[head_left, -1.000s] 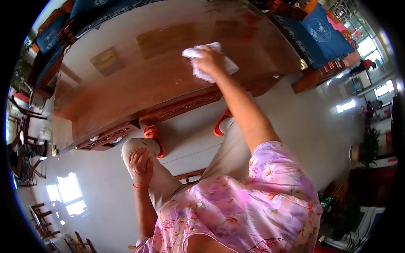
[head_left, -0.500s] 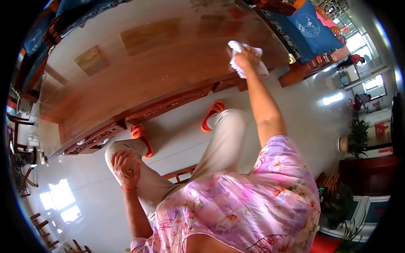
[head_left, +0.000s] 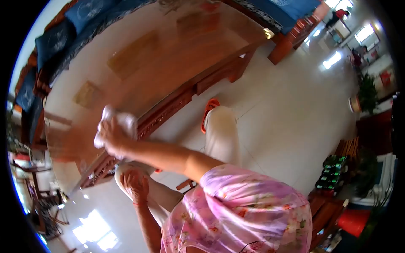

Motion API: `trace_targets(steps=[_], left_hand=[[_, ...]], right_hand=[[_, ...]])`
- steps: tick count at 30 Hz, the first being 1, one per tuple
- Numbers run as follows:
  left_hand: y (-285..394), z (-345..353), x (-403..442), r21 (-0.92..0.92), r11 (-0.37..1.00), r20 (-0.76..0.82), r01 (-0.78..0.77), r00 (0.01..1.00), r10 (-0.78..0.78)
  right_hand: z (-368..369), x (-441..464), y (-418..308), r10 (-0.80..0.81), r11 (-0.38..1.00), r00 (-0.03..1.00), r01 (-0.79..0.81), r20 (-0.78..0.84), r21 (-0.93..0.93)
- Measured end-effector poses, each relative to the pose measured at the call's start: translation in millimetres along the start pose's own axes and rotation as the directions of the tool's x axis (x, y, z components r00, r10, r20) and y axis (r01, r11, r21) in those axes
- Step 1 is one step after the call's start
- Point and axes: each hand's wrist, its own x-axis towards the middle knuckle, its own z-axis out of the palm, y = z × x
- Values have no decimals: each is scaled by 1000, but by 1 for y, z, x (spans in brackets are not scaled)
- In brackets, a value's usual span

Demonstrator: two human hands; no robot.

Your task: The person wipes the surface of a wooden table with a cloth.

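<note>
My right hand (head_left: 112,138) presses a crumpled pale cloth (head_left: 127,123) on the glossy wooden table (head_left: 143,90), close to its near left edge. Hand and cloth are slightly blurred. Across my body stretches the right arm, in a pink floral sleeve. My left hand (head_left: 134,184) rests on my left knee, fingers spread over the beige trousers (head_left: 168,185), holding nothing. A red string circles that wrist.
Dark wooden seats with blue cushions (head_left: 86,14) line the table's far side. Chairs (head_left: 36,181) stand at left. An orange slipper (head_left: 209,110) is on my right foot. Green bottles (head_left: 332,172) and a red bucket (head_left: 353,222) sit at right. People are in the background.
My right hand has swept the cloth from the table's right end to its left end. My left hand stays on the knee. The camera view has turned.
</note>
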Motion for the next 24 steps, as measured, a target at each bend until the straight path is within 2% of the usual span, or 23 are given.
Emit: trace_targets(steps=[1,2,4,5,6,8,11,15,18,21,24], left_hand=[[3,2,4,22,1000,26,7,1000,-7],[9,2,5,48,999,52,18,998,-21],[13,-1,7,91,996,87,24,996,-32],[16,1,7,103,995,93,18,995,-27],[18,5,9,111,994,98,16,995,-27],[24,10,13,87,996,92,10,996,-18],[34,10,22,71,997,126,17,992,-26],[35,16,28,100,995,151,-5,989,-11],[31,20,31,158,987,188,-32,982,2],[34,23,38,133,991,208,-9,978,-19],[44,23,48,133,991,215,9,976,-38]], right_hand=[[15,3,-13,-77,995,995,73,-60,-65],[26,6,-21,-109,990,993,104,-44,-96],[27,3,-4,-208,978,978,208,-35,14],[25,0,12,-219,971,976,220,-20,90],[-5,-14,33,-213,973,977,212,-2,86],[-57,-42,74,-101,995,995,101,-3,27],[-86,-71,152,20,996,993,-10,-116,88],[-111,-103,259,248,968,949,-249,-192,17],[-146,-128,326,413,908,885,-417,-214,28],[-164,-147,385,643,727,723,-680,-253,-96],[-187,-163,437,747,590,593,-800,-301,-111]])
